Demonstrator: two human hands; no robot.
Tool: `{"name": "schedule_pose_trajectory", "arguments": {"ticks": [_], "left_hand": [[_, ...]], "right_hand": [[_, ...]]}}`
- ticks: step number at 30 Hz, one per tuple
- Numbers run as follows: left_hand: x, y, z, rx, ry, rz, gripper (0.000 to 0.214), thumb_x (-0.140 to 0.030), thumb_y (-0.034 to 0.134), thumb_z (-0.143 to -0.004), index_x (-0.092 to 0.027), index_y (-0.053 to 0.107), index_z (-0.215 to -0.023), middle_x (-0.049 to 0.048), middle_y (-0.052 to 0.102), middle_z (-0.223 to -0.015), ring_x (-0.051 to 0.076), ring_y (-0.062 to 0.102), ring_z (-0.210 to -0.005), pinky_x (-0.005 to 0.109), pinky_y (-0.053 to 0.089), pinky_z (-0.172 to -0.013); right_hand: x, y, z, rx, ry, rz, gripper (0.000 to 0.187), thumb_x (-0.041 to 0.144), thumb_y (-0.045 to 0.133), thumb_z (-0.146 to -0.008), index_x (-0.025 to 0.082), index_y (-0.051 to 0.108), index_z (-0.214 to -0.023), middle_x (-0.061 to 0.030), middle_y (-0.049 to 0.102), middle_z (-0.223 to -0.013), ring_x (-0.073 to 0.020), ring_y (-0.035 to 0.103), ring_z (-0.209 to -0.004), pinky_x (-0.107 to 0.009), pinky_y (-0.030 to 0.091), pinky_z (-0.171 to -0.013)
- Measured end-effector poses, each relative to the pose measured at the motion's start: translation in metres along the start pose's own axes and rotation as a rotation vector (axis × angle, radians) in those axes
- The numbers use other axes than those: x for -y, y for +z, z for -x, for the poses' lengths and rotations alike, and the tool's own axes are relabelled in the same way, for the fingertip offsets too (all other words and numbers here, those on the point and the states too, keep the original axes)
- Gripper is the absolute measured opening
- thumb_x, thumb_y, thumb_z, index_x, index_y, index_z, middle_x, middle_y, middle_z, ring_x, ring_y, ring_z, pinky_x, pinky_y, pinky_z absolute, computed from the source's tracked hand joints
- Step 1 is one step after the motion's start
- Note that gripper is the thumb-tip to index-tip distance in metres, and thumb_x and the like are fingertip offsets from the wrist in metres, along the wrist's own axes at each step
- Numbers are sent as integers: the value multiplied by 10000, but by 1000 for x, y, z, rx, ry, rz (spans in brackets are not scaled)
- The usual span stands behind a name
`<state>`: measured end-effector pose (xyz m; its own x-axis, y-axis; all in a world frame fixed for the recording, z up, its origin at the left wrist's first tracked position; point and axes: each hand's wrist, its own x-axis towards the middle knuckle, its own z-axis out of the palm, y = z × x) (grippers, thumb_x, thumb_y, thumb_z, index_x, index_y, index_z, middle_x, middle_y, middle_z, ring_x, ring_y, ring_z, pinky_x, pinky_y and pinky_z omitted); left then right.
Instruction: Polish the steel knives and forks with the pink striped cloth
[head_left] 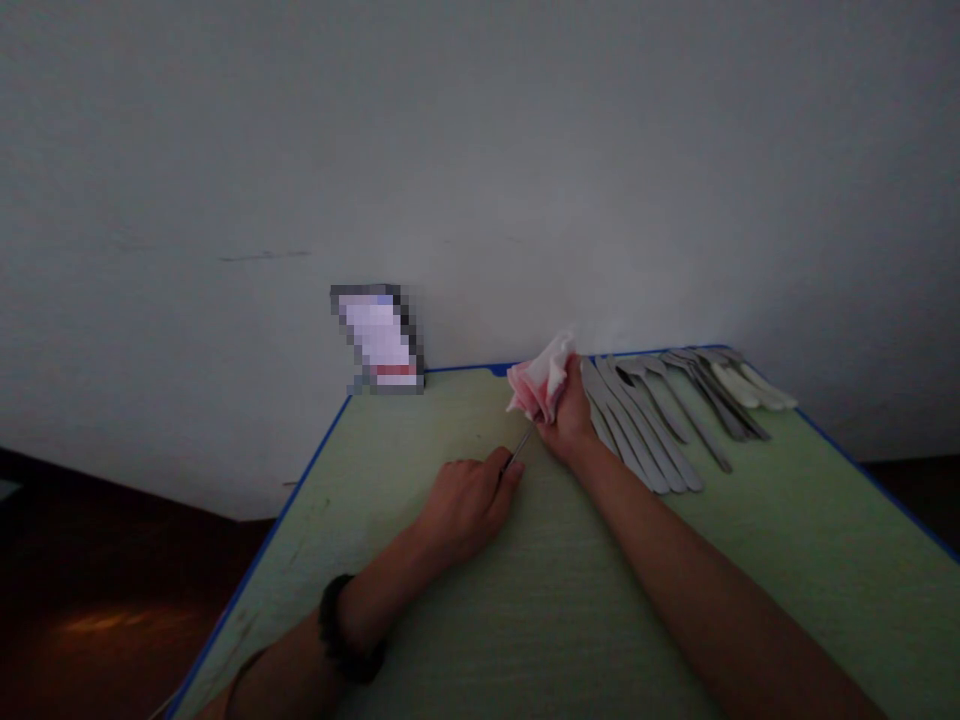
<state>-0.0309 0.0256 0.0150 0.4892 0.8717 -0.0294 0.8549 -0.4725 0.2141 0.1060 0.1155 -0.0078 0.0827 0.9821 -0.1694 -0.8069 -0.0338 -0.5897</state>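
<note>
My left hand (469, 505), with a dark beaded bracelet (349, 630) on its wrist, is closed round the handle of a thin metal piece of cutlery (517, 448). The far end of this piece disappears into a pink and white cloth (541, 380), so its kind cannot be made out. My right hand (571, 420) grips the cloth, bunched around that hidden end. Just right of this hand lie several metal table knives (637, 430) side by side, followed by spoons (682, 405).
Farther right on the green, blue-edged table (480, 650) lie more metal cutlery (712, 390) and several white-handled pieces (750, 385). A blurred-out phone-like screen (379, 340) leans against the grey wall (480, 180) at the table's back left.
</note>
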Motion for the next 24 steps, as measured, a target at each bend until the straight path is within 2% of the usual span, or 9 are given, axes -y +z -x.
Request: {"name": "schedule_pose_trajectory", "arguments": {"ticks": [7, 13, 19, 24], "left_hand": [[-1, -2, 0, 14, -2, -29, 390, -387, 179, -975, -183, 509, -945, 41, 657, -704, 199, 636, -648, 289, 403, -609], [-3, -3, 0, 28, -19, -46, 398, -392, 181, -973, -181, 517, -954, 39, 651, -689, 194, 626, -629, 287, 400, -598], [-3, -3, 1, 28, -9, -29, 382, -374, 193, -973, -171, 516, -944, 48, 655, -699, 198, 631, -638, 292, 408, -611], [-3, -3, 1, 11, -11, -46, 389, -377, 184, -973, -173, 514, -950, 44, 650, -678, 204, 630, -622, 292, 401, -589]], "right_hand": [[0, 0, 0, 22, 3, -10, 495, 620, 339, -858, 233, 639, -781, 8, 664, -712, -95, 587, -585, -193, 467, -503], [1, 0, -1, 16, 20, 36, 501, 629, 315, -856, 252, 644, -820, 8, 676, -764, -102, 604, -621, -204, 470, -519], [-1, -1, -2, 27, -9, 65, 459, 623, 386, -834, 236, 632, -806, 2, 648, -694, -101, 561, -556, -190, 414, -441], [-1, 0, -1, 28, 23, 19, 438, 591, 383, -855, 239, 644, -841, 2, 676, -770, -103, 594, -606, -197, 448, -481]]}}
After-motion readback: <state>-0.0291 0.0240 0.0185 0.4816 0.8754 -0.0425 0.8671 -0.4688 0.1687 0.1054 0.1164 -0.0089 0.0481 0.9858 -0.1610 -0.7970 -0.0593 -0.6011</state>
